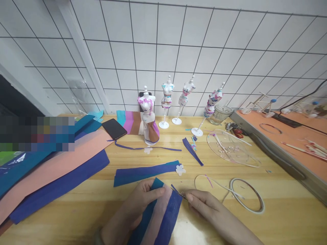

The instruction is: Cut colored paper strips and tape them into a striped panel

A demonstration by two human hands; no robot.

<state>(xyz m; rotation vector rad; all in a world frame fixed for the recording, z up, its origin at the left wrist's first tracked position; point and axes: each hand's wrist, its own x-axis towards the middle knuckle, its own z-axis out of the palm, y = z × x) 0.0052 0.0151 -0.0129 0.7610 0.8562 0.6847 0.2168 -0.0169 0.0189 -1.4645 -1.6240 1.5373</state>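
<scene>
My left hand (145, 197) pinches a striped sheet (162, 211) of teal, pale pink and dark blue, which looks like crepe paper. My right hand (204, 204) is closed on a slim metal tool (183, 195), apparently small scissors, mostly hidden by the fingers. Its thin tip lies along the sheet's top edge, beside a narrow dark blue sliver (174, 188). Just beyond my hands lies a blue and teal strip (145, 173), with a white flower-shaped piece (180, 169) at its right end.
Several small white mannequins on stands, one (148, 109) with a striped skirt, line the wall. Long coloured sheets (63, 183) and a black phone (114, 129) lie left. On the right are a clear dish (230, 149), a tape roll (260, 204), a glass jar (221, 114) and an orange tray (301, 136).
</scene>
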